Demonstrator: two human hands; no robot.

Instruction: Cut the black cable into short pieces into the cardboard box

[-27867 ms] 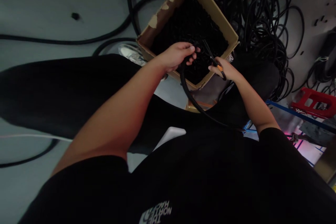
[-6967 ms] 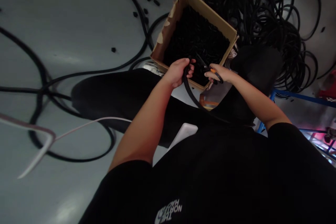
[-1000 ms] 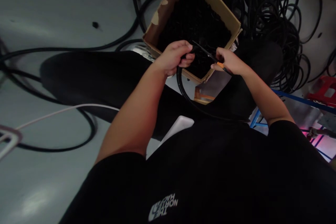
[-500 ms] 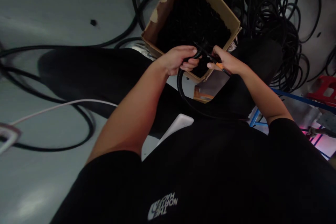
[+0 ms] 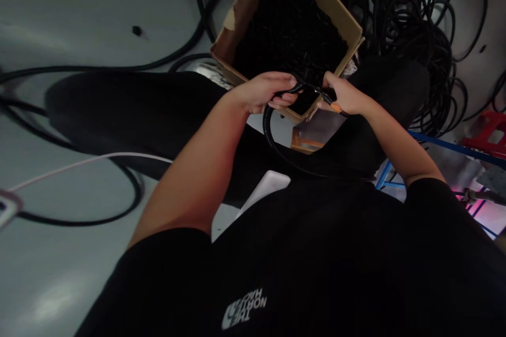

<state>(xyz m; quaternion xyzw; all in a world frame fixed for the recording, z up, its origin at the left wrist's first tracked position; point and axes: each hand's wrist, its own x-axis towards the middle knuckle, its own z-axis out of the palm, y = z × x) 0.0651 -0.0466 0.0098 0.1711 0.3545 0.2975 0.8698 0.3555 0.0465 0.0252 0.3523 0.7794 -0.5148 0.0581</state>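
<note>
A ribbed black tube [image 5: 268, 129] runs up from my lap into my left hand [image 5: 271, 92], whose fingers are wrapped round it near its end. My right hand [image 5: 346, 96] is closed on a black-and-orange hand tool [image 5: 327, 99] that looks like scissors or cutting pliers. Its dark tip reaches the tube end beside my left fingertips; the exact contact is too dark to tell. Both hands are over the near corner of an open cardboard box [image 5: 236, 21], between my legs. Many short black pieces [image 5: 288, 26] fill the box.
A tangled heap of black tubing [image 5: 419, 47] lies at the upper right. More black tube [image 5: 98, 68] loops over the floor at left. A white cable [image 5: 79, 163] crosses there. A red stool [image 5: 488, 131] and blue frame [image 5: 446, 145] stand right.
The tool in my right hand has turned slightly, and its jaws look closer together at the tube end. My left hand has barely moved and keeps its hold. The view has shifted slightly.
</note>
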